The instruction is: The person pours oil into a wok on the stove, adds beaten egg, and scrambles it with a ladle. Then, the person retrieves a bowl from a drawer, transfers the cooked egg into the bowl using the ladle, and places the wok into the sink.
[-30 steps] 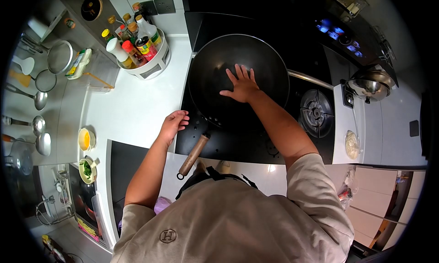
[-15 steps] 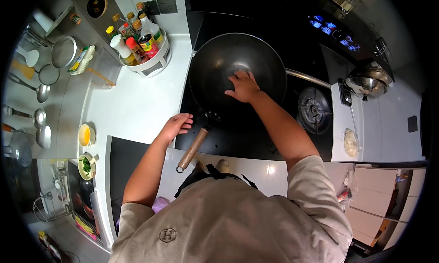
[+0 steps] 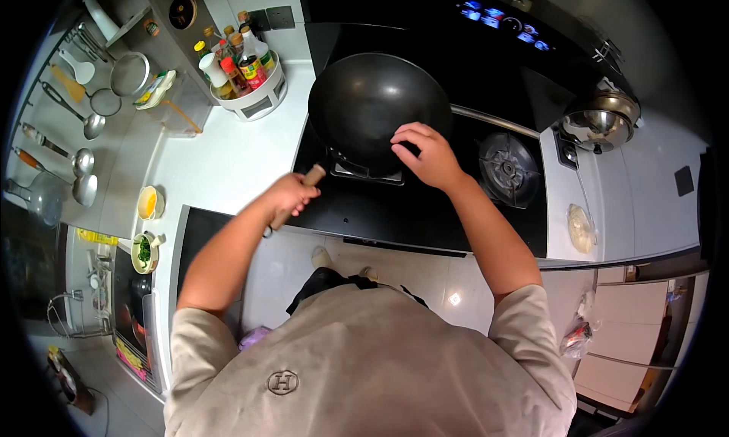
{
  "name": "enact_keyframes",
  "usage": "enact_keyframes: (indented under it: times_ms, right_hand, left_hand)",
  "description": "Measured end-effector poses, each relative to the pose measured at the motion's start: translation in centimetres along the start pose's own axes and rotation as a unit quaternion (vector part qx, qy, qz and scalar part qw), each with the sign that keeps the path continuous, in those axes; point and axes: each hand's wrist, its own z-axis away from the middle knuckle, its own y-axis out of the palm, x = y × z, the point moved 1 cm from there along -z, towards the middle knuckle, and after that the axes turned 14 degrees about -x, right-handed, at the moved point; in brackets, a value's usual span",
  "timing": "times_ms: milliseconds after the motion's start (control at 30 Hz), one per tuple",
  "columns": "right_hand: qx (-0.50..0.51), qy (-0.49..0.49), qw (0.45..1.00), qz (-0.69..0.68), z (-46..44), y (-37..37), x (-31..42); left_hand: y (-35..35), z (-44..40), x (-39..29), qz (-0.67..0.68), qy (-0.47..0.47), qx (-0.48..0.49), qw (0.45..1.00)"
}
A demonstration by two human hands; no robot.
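A dark wok [image 3: 364,95] sits over the left burner, with part of the burner's pan support [image 3: 380,176] showing below its near edge. My left hand [image 3: 291,196] is wrapped round the wok's wooden handle [image 3: 314,174] at the near left. Above the wok's near right rim is my right hand [image 3: 427,152], its fingers loosely bent and the thumb apart, holding nothing. Whether it touches the rim I cannot tell. No food shows in the wok.
A round rack of sauce bottles [image 3: 254,103] stands at the back left. Bowls of yellow liquid [image 3: 149,202] and chopped greens [image 3: 143,252] are on the left counter. Right of the wok are a second burner [image 3: 508,170] and a metal lidded pot [image 3: 600,126].
My left hand has closed round the wok handle, which has swung up and left. The burner support now shows under the wok. My right hand has drawn back from inside the wok toward its near rim.
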Motion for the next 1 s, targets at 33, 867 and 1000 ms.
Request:
enact_keyframes:
  times_ms: [33,867,1000]
  right_hand:
    - [-0.015,-0.009,1.000,-0.006,-0.3,-1.3,0.8]
    - [-0.146,0.037,0.989,0.003,1.0,-3.7,6.6]
    - [-0.158,0.035,0.987,0.013,1.1,-2.8,7.7]
  left_hand:
    - [-0.9,0.1,-0.8,-0.023,0.019,-0.002,1.000]
    - [-6.2,3.0,7.6,-0.115,0.258,-0.248,0.927]
    - [-6.0,3.1,7.4,0.041,0.173,-0.090,0.980]
